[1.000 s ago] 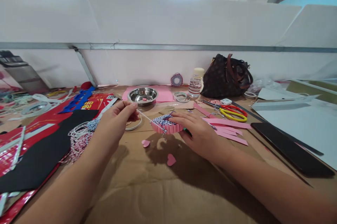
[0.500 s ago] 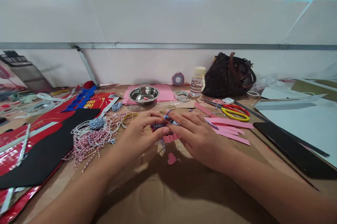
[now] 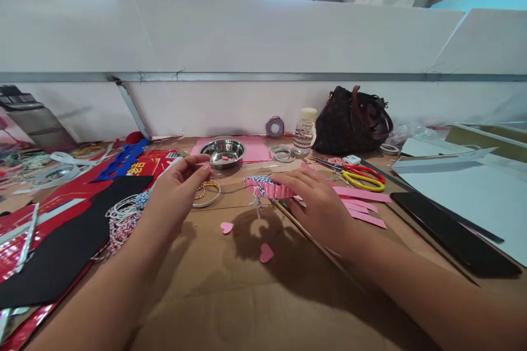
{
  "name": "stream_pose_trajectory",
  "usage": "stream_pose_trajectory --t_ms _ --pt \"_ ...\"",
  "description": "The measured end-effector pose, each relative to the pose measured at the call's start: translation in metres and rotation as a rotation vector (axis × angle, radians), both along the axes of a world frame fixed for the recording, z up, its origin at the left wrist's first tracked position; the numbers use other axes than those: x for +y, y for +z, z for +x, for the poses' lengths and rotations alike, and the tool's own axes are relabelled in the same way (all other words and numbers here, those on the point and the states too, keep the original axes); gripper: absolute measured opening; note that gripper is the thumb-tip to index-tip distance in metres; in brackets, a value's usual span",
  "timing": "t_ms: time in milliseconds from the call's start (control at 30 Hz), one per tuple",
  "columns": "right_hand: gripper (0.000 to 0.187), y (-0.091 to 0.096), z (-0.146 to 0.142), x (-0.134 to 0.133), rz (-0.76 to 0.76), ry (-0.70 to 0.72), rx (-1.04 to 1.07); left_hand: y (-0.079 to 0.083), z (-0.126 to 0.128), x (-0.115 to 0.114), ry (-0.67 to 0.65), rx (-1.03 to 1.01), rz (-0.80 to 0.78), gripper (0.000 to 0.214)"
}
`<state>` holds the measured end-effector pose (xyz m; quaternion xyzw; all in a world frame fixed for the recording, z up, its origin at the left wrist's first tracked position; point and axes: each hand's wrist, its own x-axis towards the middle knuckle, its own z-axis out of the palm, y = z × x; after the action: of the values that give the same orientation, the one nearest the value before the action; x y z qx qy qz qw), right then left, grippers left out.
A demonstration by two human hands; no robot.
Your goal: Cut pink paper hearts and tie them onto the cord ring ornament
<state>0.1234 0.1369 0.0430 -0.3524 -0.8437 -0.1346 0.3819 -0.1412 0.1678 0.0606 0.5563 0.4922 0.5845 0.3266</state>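
My right hand grips the side of a pink ring wrapped with blue-and-white twine, holding it above the table. Short loose ends of twine dangle from its front. To the left, my left hand is closed in a pinch, away from the ring. A thin dark blue strand runs from the ring toward its fingers; the pinched end is too small to see clearly. Below the ring lie two pink paper hearts. Part of the ring is hidden behind my right fingers.
A steel bowl stands on pink paper behind. Tape rolls, a bottle and a dark handbag are at the back. Scissors, pink strips and a black phone-like slab lie right; tangled cord lies left.
My left hand has left the ring and moved left, drawing a strand out. My right hand still holds the ring, now more exposed. A second pink heart has come into view.
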Motion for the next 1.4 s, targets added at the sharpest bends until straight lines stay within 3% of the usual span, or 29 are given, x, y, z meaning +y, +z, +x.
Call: stream_pose_trajectory --t_ms 67,133,233,333,467,633,767,967,1133,1233,1400 --pt "0.037 0.004 0.000 -0.003 0.037 -0.015 0.007 0.004 0.002 -0.004 0.136 0.199 0.099 0.034" --pt "0.036 0.008 -0.001 -0.006 0.057 -0.035 0.012 0.007 0.008 -0.014 0.174 0.413 0.207 0.023" --pt "0.035 0.011 0.000 -0.011 0.055 -0.054 0.031 0.004 0.023 -0.031 -0.061 0.580 0.306 0.019" --pt "0.037 0.011 0.001 -0.011 0.051 -0.061 0.039 -0.005 0.038 -0.040 -0.227 0.650 0.252 0.020" --pt "0.038 0.007 -0.001 -0.010 0.073 -0.053 0.033 -0.014 0.049 -0.040 -0.200 0.646 0.176 0.032" --pt "0.039 0.005 -0.007 -0.016 0.046 -0.038 0.026 -0.016 0.052 -0.038 -0.214 0.638 0.177 0.022" --pt "0.038 0.004 -0.005 -0.012 0.020 -0.049 0.026 -0.018 0.048 -0.036 -0.251 0.649 0.143 0.027" --pt "0.039 -0.001 0.011 0.016 -0.037 -0.132 -0.029 -0.009 0.027 -0.023 -0.151 0.699 0.101 0.028" --pt "0.041 -0.009 0.016 0.026 -0.114 -0.100 -0.090 0.004 0.018 -0.022 -0.046 0.671 0.128 0.026" --pt "0.039 -0.008 0.015 0.020 -0.184 -0.101 -0.129 0.008 0.020 -0.026 -0.122 0.626 0.039 0.033" --pt "0.046 0.004 0.005 -0.005 -0.377 -0.078 -0.114 0.001 0.030 -0.035 -0.436 0.493 -0.176 0.041"
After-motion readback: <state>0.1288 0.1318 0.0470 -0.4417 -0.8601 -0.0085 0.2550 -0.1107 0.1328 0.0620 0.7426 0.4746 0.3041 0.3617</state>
